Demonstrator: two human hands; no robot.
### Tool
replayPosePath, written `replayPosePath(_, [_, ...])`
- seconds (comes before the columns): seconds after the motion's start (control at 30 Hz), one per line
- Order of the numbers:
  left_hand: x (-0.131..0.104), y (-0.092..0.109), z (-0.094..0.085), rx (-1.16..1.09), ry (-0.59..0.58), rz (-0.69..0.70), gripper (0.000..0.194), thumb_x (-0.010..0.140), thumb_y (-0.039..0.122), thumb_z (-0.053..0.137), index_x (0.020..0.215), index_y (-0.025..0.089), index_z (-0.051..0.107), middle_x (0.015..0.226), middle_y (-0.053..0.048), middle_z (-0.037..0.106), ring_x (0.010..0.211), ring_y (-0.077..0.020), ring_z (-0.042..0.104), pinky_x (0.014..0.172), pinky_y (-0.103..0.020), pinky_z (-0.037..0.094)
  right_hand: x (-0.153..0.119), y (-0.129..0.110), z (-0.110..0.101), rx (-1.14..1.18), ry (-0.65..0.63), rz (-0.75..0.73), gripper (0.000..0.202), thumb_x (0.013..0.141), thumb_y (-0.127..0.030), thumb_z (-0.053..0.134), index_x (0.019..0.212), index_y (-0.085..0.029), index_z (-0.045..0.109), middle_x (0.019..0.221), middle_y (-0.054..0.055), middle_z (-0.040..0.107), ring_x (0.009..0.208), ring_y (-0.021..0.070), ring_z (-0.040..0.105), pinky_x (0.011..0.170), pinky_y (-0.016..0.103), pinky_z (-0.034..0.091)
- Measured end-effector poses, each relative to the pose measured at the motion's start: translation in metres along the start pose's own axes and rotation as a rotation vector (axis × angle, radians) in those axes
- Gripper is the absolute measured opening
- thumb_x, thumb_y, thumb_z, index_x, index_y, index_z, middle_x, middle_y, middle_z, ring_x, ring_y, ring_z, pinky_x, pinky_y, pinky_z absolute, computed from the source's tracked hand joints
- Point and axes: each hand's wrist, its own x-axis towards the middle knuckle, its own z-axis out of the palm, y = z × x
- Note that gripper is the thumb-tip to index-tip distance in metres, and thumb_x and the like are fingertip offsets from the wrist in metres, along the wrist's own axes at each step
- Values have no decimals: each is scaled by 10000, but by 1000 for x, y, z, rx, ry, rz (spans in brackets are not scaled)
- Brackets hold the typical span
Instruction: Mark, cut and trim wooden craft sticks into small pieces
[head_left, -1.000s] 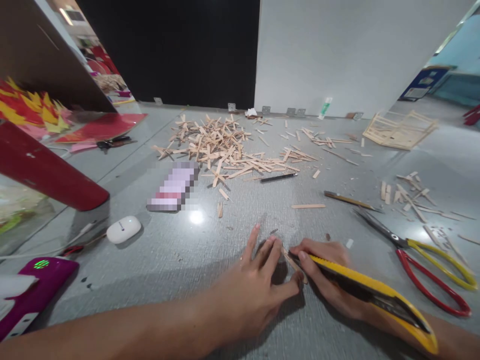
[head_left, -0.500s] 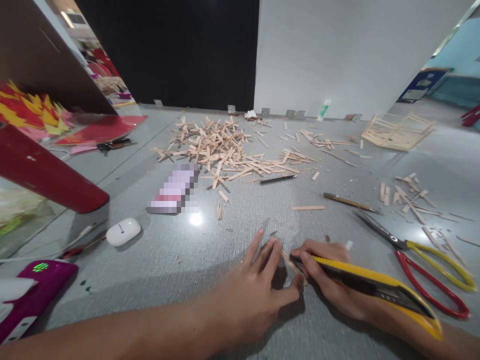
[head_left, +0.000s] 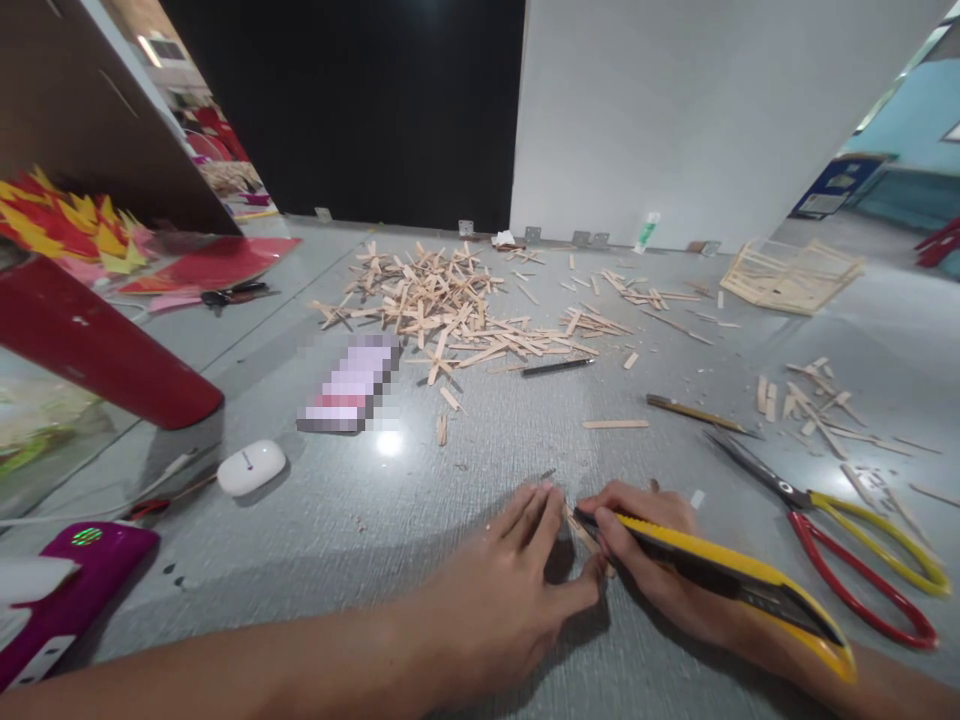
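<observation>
My right hand (head_left: 649,560) grips a yellow and black utility knife (head_left: 720,565), its front end at a small wooden stick (head_left: 586,537) on the grey table. The knife's handle slants back over my right wrist. From the left, my left hand (head_left: 510,575) pins that stick down, fingertips near its far end and thumb near its close end. Part of the stick is hidden by my fingers. Just right of my right hand lie scissors (head_left: 802,495), blades apart, with one yellow and one red handle.
A heap of wooden sticks (head_left: 427,290) lies before the black and white panels. A phone (head_left: 352,385), a white mouse (head_left: 251,467) and a red tube (head_left: 127,350) are at left. A black pen (head_left: 559,367), a brown craft knife (head_left: 697,413) and a stick frame (head_left: 787,275) lie farther off.
My left fingers, spread and partly raised before, now lie closer together and lower on the table. The knife's rear end has swung slightly left. The view has shifted a little.
</observation>
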Motion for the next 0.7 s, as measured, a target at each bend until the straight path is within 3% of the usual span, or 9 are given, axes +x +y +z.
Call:
replayPosePath(0.13, [0,0,2,-17,-3,0,625,1077,299,635,1628,165,372,1724,-310,350,1620,-479,300,1295,-619,322,0,-3,-1,12,1,15,381,1133,-413,472,908,-232,719,639,-52,661,556,128,653,591,253,473])
replayPosePath(0.47, [1,1,6,-17,11,-21,608,1090,303,607,1640,177,381,1722,-298,366,1604,-488,340,1283,-653,328,-4,3,2,12,-71,12,407,1150,-457,394,925,-266,674,761,16,725,699,204,722,668,318,547])
replayPosePath(0.7, [0,0,6,-29,11,-38,640,1091,321,606,1667,215,346,1736,-274,349,1608,-480,335,1289,-636,325,-8,6,3,17,-82,1,455,1155,-466,382,803,-263,587,656,-16,648,579,166,648,609,294,510])
